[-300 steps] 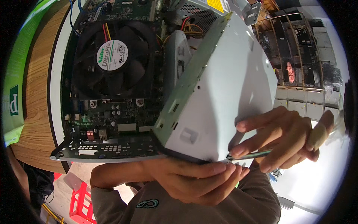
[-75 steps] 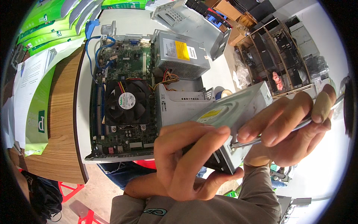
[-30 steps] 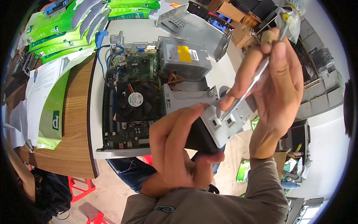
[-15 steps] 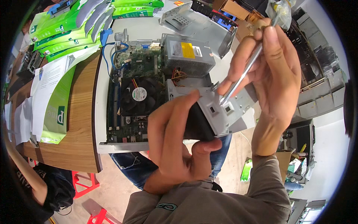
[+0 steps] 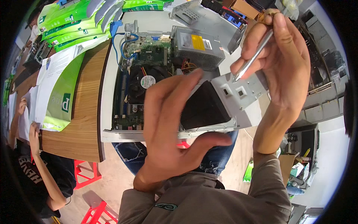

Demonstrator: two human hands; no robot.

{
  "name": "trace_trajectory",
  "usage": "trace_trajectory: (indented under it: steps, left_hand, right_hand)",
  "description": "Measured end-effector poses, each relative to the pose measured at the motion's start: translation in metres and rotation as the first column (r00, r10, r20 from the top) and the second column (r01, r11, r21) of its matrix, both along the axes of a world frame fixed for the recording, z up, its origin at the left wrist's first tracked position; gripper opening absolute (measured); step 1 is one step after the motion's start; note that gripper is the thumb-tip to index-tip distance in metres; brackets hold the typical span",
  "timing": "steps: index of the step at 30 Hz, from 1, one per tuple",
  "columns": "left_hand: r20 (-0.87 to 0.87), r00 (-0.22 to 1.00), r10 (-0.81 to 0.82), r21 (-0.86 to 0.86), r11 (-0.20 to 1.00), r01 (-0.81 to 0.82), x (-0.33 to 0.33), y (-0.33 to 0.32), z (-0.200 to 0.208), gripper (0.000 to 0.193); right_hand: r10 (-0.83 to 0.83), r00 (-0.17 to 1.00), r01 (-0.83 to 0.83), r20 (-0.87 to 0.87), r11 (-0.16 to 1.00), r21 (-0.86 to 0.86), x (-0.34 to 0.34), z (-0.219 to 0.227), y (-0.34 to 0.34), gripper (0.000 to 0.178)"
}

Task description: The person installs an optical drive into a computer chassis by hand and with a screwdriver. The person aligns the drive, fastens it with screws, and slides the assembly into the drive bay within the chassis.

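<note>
My right hand (image 5: 285,56) is closed around a screwdriver (image 5: 257,53), its metal shaft slanting down to the left. The tip is over a silvery metal bracket (image 5: 251,98) with two square cut-outs; whether it touches cannot be told. My left hand (image 5: 167,130) is open, thumb and fingers spread, beside a black block (image 5: 207,108) adjoining the bracket. Beyond it, the open computer case (image 5: 130,137) shows a green circuit board (image 5: 151,54), a black fan (image 5: 138,84) and a boxy metal power supply (image 5: 197,46) with a yellow label. My left fingers hide part of the board.
Green paper packs (image 5: 74,26) are piled at the far left of the wooden table (image 5: 85,93). Another person's arm (image 5: 50,183) reaches to papers (image 5: 28,115) at the left. A loose metal cover (image 5: 209,18) lies behind the case. Red stools (image 5: 87,173) stand below.
My left hand has let go of the black block and bracket and spread its fingers. The bracket has tipped lower and away, and the screwdriver has risen slightly. The whole view has shifted a little.
</note>
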State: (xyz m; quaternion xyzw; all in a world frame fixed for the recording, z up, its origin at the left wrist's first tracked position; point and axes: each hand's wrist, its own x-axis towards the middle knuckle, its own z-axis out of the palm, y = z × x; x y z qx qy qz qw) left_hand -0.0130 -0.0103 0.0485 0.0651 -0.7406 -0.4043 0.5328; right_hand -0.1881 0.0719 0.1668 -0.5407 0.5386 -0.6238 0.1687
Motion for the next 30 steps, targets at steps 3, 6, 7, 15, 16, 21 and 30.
trace_trajectory:
  steps: [3,6,7,15,16,21,30]
  left_hand:
    - [0.015,0.999,0.038,-0.09,0.995,-0.037,-0.001,-0.003,0.005,0.08]
    - [-0.038,0.999,-0.01,-0.028,1.0,0.009,0.001,-0.001,0.009,0.071]
    - [-0.013,1.0,0.014,-0.013,1.0,-0.014,0.002,0.0,0.01,0.068]
    - [-0.078,0.995,0.064,0.026,0.998,-0.062,-0.003,0.007,0.01,0.062]
    - [-0.056,0.995,0.082,-0.019,0.996,-0.083,-0.002,0.006,0.01,0.061]
    - [-0.021,0.993,0.119,-0.126,0.985,-0.121,-0.001,0.002,0.011,0.056]
    - [-0.033,0.999,0.039,-0.02,0.999,-0.039,0.003,0.005,0.008,0.063]
  right_hand:
    - [-0.035,0.999,0.035,0.004,0.999,0.027,0.001,0.002,0.0,0.035]
    - [-0.059,0.998,0.059,0.009,0.997,0.045,0.002,0.003,0.0,0.034]
    - [-0.061,0.998,0.061,0.01,0.997,0.051,0.002,0.003,0.0,0.034]
    - [-0.061,0.998,0.06,0.02,0.997,0.05,0.001,0.003,-0.001,0.034]
    - [-0.047,0.998,0.045,0.029,0.998,0.048,0.001,0.003,-0.002,0.034]
    - [-0.059,0.994,0.056,0.087,0.998,0.029,0.005,0.002,-0.003,0.034]
    - [-0.053,0.986,0.056,0.16,0.998,-0.013,0.016,0.0,0.001,0.034]
